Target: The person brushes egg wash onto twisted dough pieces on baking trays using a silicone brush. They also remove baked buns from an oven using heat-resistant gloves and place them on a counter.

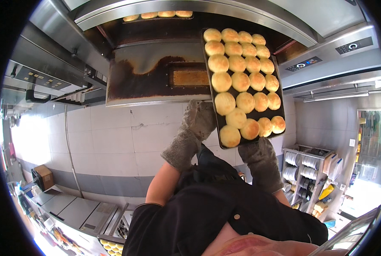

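A dark baking tray (pixel 213 96) full of round golden buns (pixel 240 82) is partly out of a deck oven, its far end still within the oven opening. My left hand (pixel 200 120), in a thick grey oven mitt, grips the tray's left edge near its front corner. My right hand (pixel 261 156), in a matching mitt, holds the near edge from below; its fingers are partly hidden by the tray. The lowered oven door (pixel 129 80), stained brown with a glass window, lies left of the tray and beneath it. Deeper in the oven stands another row of buns (pixel 167 14).
Oven control panels (pixel 304 64) are at the right, and another steel appliance (pixel 43 78) is at the left. A rack with round pans (pixel 309 172) stands lower right. Steel-topped units (pixel 72 208) and a tray of pale buns (pixel 112 247) are lower left.
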`<move>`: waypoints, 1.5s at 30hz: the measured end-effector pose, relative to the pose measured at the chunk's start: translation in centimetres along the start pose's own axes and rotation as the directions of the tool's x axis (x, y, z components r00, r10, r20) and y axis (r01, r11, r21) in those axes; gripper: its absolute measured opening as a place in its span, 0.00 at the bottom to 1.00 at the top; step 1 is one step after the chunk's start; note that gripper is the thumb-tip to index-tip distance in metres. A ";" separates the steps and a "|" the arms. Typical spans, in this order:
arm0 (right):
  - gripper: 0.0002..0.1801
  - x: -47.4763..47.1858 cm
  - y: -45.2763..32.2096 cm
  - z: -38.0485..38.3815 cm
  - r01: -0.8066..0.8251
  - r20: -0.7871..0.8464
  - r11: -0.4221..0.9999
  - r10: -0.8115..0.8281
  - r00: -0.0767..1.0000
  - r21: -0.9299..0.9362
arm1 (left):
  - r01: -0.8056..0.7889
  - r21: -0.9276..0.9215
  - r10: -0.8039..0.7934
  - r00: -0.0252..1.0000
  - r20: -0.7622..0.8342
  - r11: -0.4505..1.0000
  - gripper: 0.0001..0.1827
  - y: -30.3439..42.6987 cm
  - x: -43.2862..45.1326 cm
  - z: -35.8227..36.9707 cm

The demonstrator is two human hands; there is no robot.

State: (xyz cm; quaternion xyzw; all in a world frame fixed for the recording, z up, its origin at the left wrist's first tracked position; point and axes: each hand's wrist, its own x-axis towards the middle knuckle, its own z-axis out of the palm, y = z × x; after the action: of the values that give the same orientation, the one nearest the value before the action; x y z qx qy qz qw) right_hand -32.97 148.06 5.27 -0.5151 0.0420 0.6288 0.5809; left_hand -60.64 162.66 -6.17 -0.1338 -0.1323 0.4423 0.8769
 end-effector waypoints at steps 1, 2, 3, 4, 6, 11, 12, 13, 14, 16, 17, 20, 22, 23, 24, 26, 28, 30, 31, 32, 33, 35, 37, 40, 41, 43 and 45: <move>0.21 0.7 -0.1 0.5 -0.011 0.009 1.000 0.012 1.000 -0.008 | -0.002 0.056 0.002 1.000 0.011 0.998 0.29 0.4 -0.4 -0.3; 0.21 1.6 -0.3 1.2 -0.017 0.020 1.000 0.017 1.000 -0.017 | -0.004 0.113 0.001 1.000 0.024 0.994 0.28 0.8 -0.8 -0.6; 0.22 2.5 -0.7 1.8 -0.025 0.040 0.999 0.026 0.999 -0.025 | -0.003 0.188 -0.004 0.999 0.038 0.982 0.27 1.1 -1.1 -0.8; 0.22 3.7 -1.0 2.5 -0.035 0.049 0.999 0.037 0.998 -0.033 | -0.068 0.186 0.109 0.970 -0.218 0.980 0.25 1.1 -2.2 -0.9; 0.23 6.5 -2.0 4.4 -0.054 0.074 0.997 0.057 0.996 -0.047 | -0.096 0.195 0.141 0.963 -0.232 0.976 0.27 1.6 -3.6 -0.9; 0.25 12.8 -5.8 9.4 0.024 0.028 0.938 -0.015 0.999 -0.346 | -0.072 0.249 0.095 0.992 -0.081 0.966 0.24 2.6 -6.0 -1.2; 0.26 12.5 -6.2 9.7 0.186 0.130 0.642 -0.135 0.982 -0.744 | -0.126 0.284 0.207 0.938 -0.278 0.951 0.23 2.3 -6.8 -1.3; 0.27 12.5 -6.6 10.2 0.249 0.203 0.148 -0.270 0.941 -0.957 | -0.135 0.262 0.218 0.923 -0.316 0.955 0.22 2.5 -7.2 -1.6; 0.28 12.0 -6.8 10.6 0.215 0.346 -0.388 -0.307 0.886 -0.896 | -0.136 0.265 0.231 0.901 -0.367 0.954 0.21 2.6 -7.6 -2.0; 0.33 12.4 -6.8 12.2 0.093 0.530 -0.762 -0.351 0.772 -0.640 | -0.164 0.277 0.255 0.905 -0.339 0.947 0.19 3.2 -7.8 -3.3; 0.33 13.3 -6.7 13.4 0.136 0.595 -0.791 -0.323 0.736 -0.597 | -0.189 0.283 0.266 0.927 -0.265 0.940 0.18 3.7 -7.3 -4.2; 0.31 18.0 -6.1 17.4 0.185 0.681 -0.809 -0.319 0.659 -0.558 | -0.252 0.302 0.347 0.881 -0.322 0.920 0.17 5.1 -6.7 -6.3; 0.30 21.9 -6.8 19.8 0.150 0.692 -0.851 -0.293 0.660 -0.503 | -0.276 0.287 0.359 0.885 -0.298 0.917 0.17 6.3 -5.4 -7.2; 0.30 23.9 -7.1 20.7 0.159 0.728 -0.868 -0.280 0.626 -0.471 | -0.284 0.270 0.342 0.919 -0.198 0.920 0.18 7.2 -4.1 -7.5; 0.31 25.1 -7.9 20.9 0.219 0.752 -0.868 -0.230 0.617 -0.446 | -0.280 0.263 0.295 0.955 -0.020 0.923 0.18 7.8 -3.1 -7.6; 0.34 27.9 -9.1 21.9 0.296 0.795 -0.847 -0.216 0.567 -0.441 | -0.435 0.293 0.514 0.803 -0.302 0.852 0.19 8.6 -0.4 -7.5; 0.37 30.4 -10.0 22.8 0.305 0.773 -0.832 -0.211 0.598 -0.463 | -0.492 0.335 0.594 0.704 -0.390 0.804 0.20 8.6 0.8 -7.1; 0.39 33.1 -11.5 24.9 0.298 0.735 -0.823 -0.196 0.650 -0.483 | -0.496 0.370 0.611 0.716 -0.337 0.786 0.23 9.1 1.6 -6.8; 0.40 34.6 -12.0 26.0 0.273 0.650 -0.771 -0.230 0.724 -0.576 | -0.488 0.376 0.611 0.701 -0.368 0.787 0.23 9.6 2.2 -6.9; 0.41 36.1 -12.9 27.5 0.270 0.599 -0.723 -0.242 0.764 -0.636 | -0.498 0.378 0.621 0.687 -0.378 0.781 0.22 10.0 2.8 -7.2; 0.42 37.4 -13.6 28.8 0.259 0.548 -0.676 -0.252 0.798 -0.689 | -0.508 0.373 0.628 0.675 -0.388 0.776 0.22 10.7 3.7 -7.7; 0.42 39.4 -13.8 30.9 0.254 0.545 -0.679 -0.254 0.799 -0.689 | -0.527 0.354 0.635 0.642 -0.430 0.773 0.22 12.1 5.4 -9.0; 0.42 39.3 -13.0 31.7 0.237 0.578 -0.732 -0.253 0.776 -0.639 | -0.548 0.326 0.635 0.615 -0.467 0.770 0.22 13.0 6.3 -10.4; 0.41 36.4 -8.7 34.1 0.246 0.640 -0.792 -0.223 0.735 -0.558 | -0.575 0.304 0.641 0.582 -0.500 0.759 0.21 13.2 6.1 -11.7; 0.40 34.8 -6.6 34.9 0.352 0.700 -0.776 -0.156 0.697 -0.523 | -0.582 0.300 0.644 0.576 -0.503 0.756 0.21 13.2 5.8 -11.9; 0.39 32.0 -2.2 37.7 0.503 0.868 -0.822 0.020 0.496 -0.268 | -0.598 0.286 0.647 0.564 -0.513 0.748 0.21 13.2 5.5 -12.3; 0.39 30.5 1.1 40.9 0.508 0.893 -0.858 0.169 0.417 -0.075 | -0.608 0.278 0.649 0.555 -0.521 0.744 0.21 13.4 5.4 -12.6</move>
State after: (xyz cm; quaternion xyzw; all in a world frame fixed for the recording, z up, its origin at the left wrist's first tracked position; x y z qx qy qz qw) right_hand -52.10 195.32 2.48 -0.4581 -0.8879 -0.0430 -0.0033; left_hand -63.02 173.17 -22.01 -0.2727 0.2164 0.6655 0.6603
